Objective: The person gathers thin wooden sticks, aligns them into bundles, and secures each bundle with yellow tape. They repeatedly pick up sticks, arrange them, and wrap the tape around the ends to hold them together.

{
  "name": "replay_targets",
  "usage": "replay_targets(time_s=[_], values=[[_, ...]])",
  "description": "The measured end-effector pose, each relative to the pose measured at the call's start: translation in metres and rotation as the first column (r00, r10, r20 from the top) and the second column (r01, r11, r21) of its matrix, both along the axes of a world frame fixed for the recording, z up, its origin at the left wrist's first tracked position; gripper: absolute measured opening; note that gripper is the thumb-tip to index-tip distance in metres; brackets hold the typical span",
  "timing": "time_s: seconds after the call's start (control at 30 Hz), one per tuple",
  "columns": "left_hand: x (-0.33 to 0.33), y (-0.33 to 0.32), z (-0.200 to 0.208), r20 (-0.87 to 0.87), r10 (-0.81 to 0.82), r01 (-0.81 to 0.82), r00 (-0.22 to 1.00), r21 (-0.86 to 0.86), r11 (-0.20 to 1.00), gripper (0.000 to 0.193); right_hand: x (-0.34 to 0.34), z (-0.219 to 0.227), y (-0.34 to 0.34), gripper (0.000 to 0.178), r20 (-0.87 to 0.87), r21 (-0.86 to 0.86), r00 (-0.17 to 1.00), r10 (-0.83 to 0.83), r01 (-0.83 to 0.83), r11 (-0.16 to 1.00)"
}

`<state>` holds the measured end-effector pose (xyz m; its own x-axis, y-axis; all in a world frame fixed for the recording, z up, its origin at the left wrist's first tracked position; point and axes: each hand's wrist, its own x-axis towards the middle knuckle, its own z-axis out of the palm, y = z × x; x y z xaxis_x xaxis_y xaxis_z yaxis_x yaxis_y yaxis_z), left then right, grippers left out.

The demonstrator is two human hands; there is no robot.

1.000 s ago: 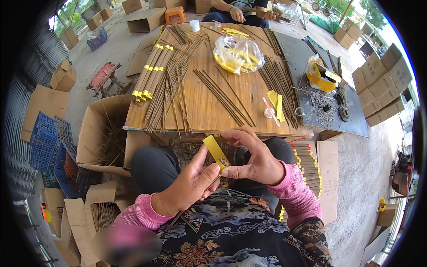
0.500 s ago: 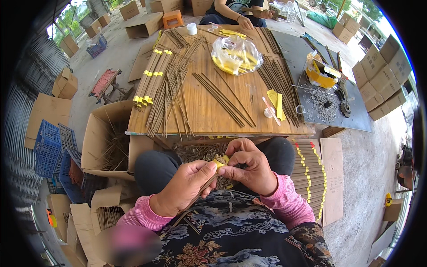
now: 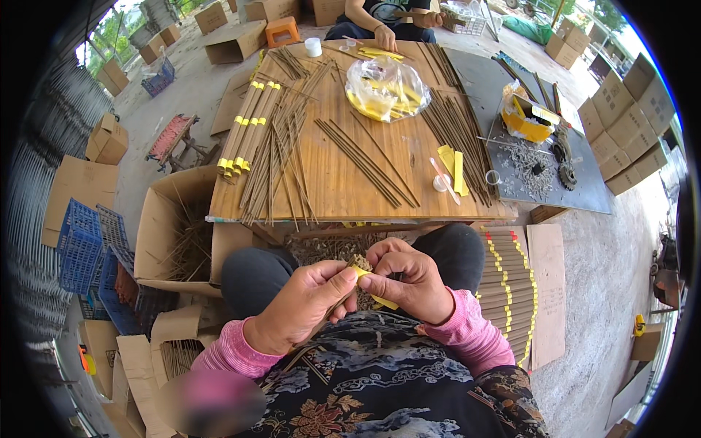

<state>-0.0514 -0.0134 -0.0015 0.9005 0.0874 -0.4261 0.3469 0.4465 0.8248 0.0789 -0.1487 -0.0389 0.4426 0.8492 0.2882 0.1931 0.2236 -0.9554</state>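
In my lap, my left hand (image 3: 301, 305) is closed round a bundle of thin brown sticks (image 3: 358, 260), which look like incense sticks. Their ends poke out past my thumb, and the rest runs back under my palm. A yellow paper strip (image 3: 384, 302) goes round the bundle near that end. My right hand (image 3: 415, 283) pinches the strip between thumb and fingers, close against my left thumb. The strip's loose end hangs below the right fingers.
The wooden table (image 3: 336, 197) ahead carries loose sticks (image 3: 365, 164), banded bundles (image 3: 252, 128) and a plastic bag of yellow strips (image 3: 387, 91). Finished bundles (image 3: 507, 292) lie at right. A cardboard box (image 3: 175, 226) stands left. Across the table another person's hand (image 3: 385, 38) rests near yellow strips.
The yellow strip has gone further round the stick ends, and its loose end now hangs below my right fingers. My left hand keeps its hold. The other person's hand has shifted left.
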Motion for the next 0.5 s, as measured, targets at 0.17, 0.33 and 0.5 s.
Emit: replay_targets(time_s=[0.17,0.33,0.5], values=[[0.0000,-0.0007,-0.0003,-0.003,0.011,-0.011,1.000,-0.003,1.000,0.029,0.0013,-0.0031,-0.0025,0.017,-0.048,-0.024,0.998,0.045,-0.046,0.999],[-0.0002,-0.0018,0.0016,-0.016,0.018,-0.018,1.000,-0.004,1.000,0.029,0.0014,-0.0016,-0.0041,0.016,-0.029,-0.023,0.998,0.052,-0.053,0.998],[0.0014,-0.0028,0.0008,-0.031,0.035,-0.035,0.999,-0.013,0.999,0.029,0.0040,-0.0058,-0.0043,0.017,0.066,0.012,0.997,0.049,-0.050,0.999]])
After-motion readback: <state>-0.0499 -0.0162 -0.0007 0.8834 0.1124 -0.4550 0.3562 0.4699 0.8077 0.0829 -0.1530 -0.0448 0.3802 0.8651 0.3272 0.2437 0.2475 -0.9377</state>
